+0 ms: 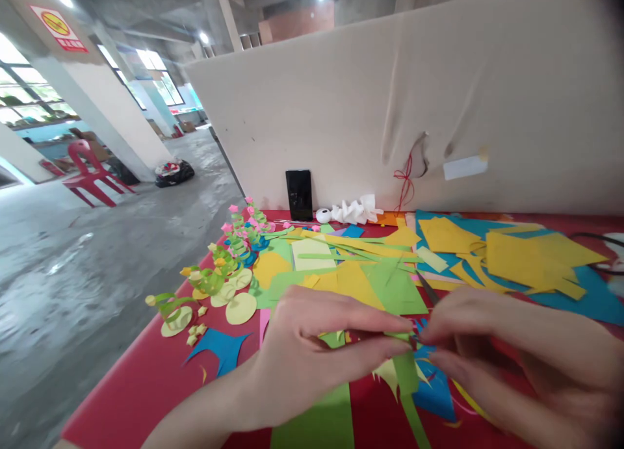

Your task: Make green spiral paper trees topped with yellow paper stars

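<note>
My left hand pinches a green paper strip between thumb and forefinger, and the strip's end hangs toward the front edge. Close on its right is my right hand, fingers curled at the strip's upper end. A slim dark pointed tool sticks up from behind the right forefinger; its kind and most of its length are hidden. Beneath the hands lie blue paper scraps, pale fringed paper and a green sheet.
Small paper plants with pink flowers and pale paper discs stand along the left edge of the red table. Yellow paper covers blue sheets at right. A phone leans against the upright board.
</note>
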`<action>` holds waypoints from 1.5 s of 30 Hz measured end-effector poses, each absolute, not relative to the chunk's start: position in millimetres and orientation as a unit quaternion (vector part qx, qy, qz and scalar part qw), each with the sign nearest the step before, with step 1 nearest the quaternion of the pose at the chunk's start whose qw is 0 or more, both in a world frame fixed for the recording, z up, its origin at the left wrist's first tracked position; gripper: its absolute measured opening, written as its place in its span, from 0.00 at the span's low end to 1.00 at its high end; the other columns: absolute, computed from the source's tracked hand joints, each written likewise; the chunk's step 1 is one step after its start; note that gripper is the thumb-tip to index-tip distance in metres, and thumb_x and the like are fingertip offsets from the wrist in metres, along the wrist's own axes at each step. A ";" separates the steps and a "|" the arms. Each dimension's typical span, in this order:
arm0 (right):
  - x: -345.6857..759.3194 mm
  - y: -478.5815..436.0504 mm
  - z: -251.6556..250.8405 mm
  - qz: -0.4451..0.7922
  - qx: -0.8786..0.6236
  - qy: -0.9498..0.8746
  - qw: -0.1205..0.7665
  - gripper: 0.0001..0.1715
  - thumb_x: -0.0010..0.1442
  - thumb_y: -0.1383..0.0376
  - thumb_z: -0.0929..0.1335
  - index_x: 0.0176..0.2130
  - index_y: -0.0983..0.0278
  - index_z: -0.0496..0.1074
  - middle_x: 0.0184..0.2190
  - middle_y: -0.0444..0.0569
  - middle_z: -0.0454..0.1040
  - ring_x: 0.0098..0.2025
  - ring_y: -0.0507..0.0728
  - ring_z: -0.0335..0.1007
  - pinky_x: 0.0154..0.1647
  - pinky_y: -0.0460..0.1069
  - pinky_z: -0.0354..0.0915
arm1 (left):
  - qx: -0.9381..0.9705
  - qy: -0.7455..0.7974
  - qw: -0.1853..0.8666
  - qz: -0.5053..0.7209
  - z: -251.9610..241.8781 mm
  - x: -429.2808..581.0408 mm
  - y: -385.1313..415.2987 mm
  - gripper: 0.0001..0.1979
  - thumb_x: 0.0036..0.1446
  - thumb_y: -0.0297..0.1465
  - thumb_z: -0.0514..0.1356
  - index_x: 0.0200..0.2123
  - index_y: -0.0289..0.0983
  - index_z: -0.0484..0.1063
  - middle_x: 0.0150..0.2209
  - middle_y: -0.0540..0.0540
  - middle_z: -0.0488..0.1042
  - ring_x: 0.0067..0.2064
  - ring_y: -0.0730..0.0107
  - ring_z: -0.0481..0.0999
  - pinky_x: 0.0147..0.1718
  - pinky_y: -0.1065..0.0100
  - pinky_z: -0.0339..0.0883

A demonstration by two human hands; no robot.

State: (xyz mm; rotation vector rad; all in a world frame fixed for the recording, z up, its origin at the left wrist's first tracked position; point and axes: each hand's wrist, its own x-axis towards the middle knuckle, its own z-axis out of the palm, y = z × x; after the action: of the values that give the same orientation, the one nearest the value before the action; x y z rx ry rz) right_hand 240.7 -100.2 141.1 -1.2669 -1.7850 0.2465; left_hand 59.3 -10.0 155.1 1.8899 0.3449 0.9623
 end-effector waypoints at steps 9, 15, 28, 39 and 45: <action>231.6 -91.9 153.5 0.200 -0.512 -0.688 0.474 0.05 0.55 0.69 0.67 0.30 0.59 0.73 0.20 0.41 0.71 0.17 0.48 0.64 0.14 0.41 0.60 | 0.795 0.138 0.461 0.370 147.9 58.1 -12.5 0.15 0.48 0.21 0.65 0.41 0.39 0.78 0.32 0.49 0.82 0.29 0.75 0.80 0.31 0.81 0.74; 226.7 -90.6 150.7 0.131 -0.530 -0.685 0.483 0.05 0.55 0.61 0.69 0.32 0.58 0.76 0.23 0.45 0.73 0.26 0.52 0.71 0.21 0.43 0.67 | 0.768 0.174 0.522 0.328 144.2 56.0 -16.2 0.21 0.51 0.24 0.64 0.48 0.47 0.72 0.32 0.54 0.82 0.32 0.78 0.80 0.36 0.81 0.74; 227.1 -89.3 153.9 0.026 -0.516 -0.710 0.479 0.02 0.55 0.64 0.69 0.32 0.56 0.73 0.24 0.43 0.74 0.26 0.54 0.73 0.22 0.46 0.68 | 0.793 0.181 0.512 0.277 152.3 62.2 -10.2 0.06 0.55 0.29 0.61 0.30 0.34 0.78 0.23 0.49 0.79 0.23 0.77 0.75 0.23 0.80 0.70; 253.7 -84.1 150.1 0.155 -0.415 -0.785 0.432 0.14 0.55 0.68 0.70 0.42 0.56 0.71 0.32 0.39 0.73 0.32 0.46 0.71 0.32 0.40 0.68 | 0.768 0.212 0.562 0.223 149.8 60.5 -11.9 0.06 0.51 0.31 0.64 0.30 0.33 0.78 0.24 0.49 0.79 0.24 0.79 0.74 0.25 0.83 0.68; 265.5 -79.3 144.9 0.248 -0.386 -0.809 0.368 0.19 0.55 0.68 0.71 0.46 0.52 0.72 0.34 0.37 0.72 0.35 0.44 0.69 0.37 0.39 0.65 | 0.744 0.220 0.623 0.100 148.7 61.0 -7.9 0.08 0.51 0.34 0.63 0.28 0.34 0.76 0.23 0.51 0.76 0.24 0.80 0.73 0.25 0.81 0.67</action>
State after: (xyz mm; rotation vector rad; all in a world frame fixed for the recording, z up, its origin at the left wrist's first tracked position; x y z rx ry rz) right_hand 265.5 -79.3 144.9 -0.9910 -2.0775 0.6379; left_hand 61.0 -7.9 148.7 1.7073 0.5053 0.2304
